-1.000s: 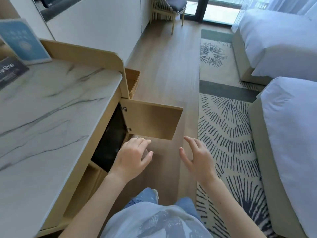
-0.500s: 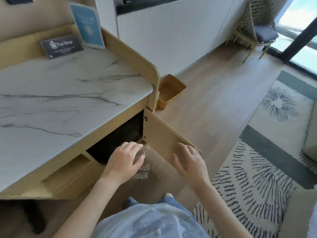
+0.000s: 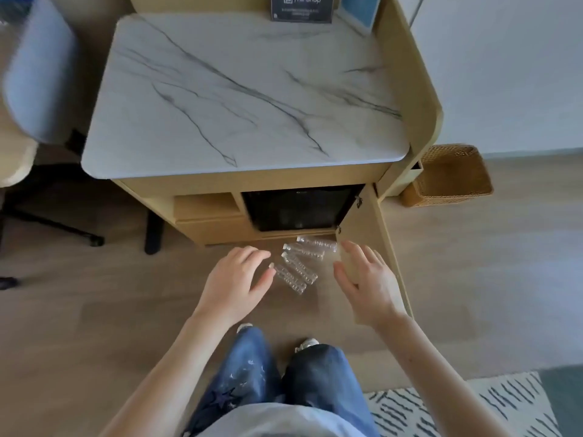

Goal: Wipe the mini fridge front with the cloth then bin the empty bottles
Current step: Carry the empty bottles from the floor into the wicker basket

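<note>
Several clear empty plastic bottles [image 3: 298,263] lie on the wooden floor in front of the cabinet. The black mini fridge front [image 3: 296,209] shows in the open cabinet bay under the marble top. My left hand [image 3: 236,279] hovers just left of the bottles with fingers spread, holding nothing. My right hand [image 3: 366,279] hovers to their right, also open and empty, in front of the open cabinet door [image 3: 378,241]. A woven wicker bin [image 3: 451,178] stands on the floor to the right of the cabinet. No cloth is visible.
The marble countertop [image 3: 246,89] carries a dark sign [image 3: 301,7] and a blue card [image 3: 359,9] at the back. An office chair [image 3: 34,89] stands at left. A patterned rug [image 3: 467,408] lies at the lower right. My jeans-clad legs are below.
The view has swung left to face the cabinet squarely, bringing the bottles on the floor into plain sight. Both hands stay open, hovering either side of them.
</note>
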A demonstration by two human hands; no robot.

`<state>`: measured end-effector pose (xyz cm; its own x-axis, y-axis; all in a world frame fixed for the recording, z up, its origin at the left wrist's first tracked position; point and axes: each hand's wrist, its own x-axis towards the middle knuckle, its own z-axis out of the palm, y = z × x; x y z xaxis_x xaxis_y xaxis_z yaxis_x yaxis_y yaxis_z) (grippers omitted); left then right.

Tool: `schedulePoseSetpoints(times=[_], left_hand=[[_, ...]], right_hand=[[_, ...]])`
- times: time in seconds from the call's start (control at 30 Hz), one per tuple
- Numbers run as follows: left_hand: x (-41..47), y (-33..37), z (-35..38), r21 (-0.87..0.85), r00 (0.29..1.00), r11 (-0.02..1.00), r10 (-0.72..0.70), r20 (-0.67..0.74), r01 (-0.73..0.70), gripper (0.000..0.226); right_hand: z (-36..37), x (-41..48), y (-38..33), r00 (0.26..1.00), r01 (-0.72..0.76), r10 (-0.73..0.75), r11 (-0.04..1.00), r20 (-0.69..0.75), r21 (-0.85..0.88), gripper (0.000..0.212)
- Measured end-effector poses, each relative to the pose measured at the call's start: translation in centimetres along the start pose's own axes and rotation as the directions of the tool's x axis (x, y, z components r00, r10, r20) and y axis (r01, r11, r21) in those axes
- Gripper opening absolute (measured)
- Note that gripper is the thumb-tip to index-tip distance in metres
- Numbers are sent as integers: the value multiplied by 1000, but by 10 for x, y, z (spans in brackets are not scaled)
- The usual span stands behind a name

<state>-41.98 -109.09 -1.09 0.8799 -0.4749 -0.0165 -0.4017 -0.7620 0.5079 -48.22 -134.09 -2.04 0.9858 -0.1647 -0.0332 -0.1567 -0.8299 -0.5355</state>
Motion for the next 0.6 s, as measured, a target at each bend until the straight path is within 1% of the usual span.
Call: schedulePoseSetpoints(times=[0.13,0.27,0.4,0.5,0.6], left_hand=[[11,-32,22,8,998,998,-65,-5,65,51],[35,-87,80,-24,991,991,-131,-39,130,45],[67,-156,180,-36,981,985,-171,-94,168,39],[87,-208,275,-51,972,977,-213,-102,209,33],[99,-256,376,-56,963,968,-249,-104,244,25]], right_hand=[[39,26,6,999,34,-34,999,-9,16,38],[113,58,36,1000,15,-15,1000,11,6,39],[219,96,94,999,6,-6,1000,37,-15,47],[310,119,149,999,21,-20,999,38,-25,53],[403,134,209,997,41,-41,999,73,-10,56]])
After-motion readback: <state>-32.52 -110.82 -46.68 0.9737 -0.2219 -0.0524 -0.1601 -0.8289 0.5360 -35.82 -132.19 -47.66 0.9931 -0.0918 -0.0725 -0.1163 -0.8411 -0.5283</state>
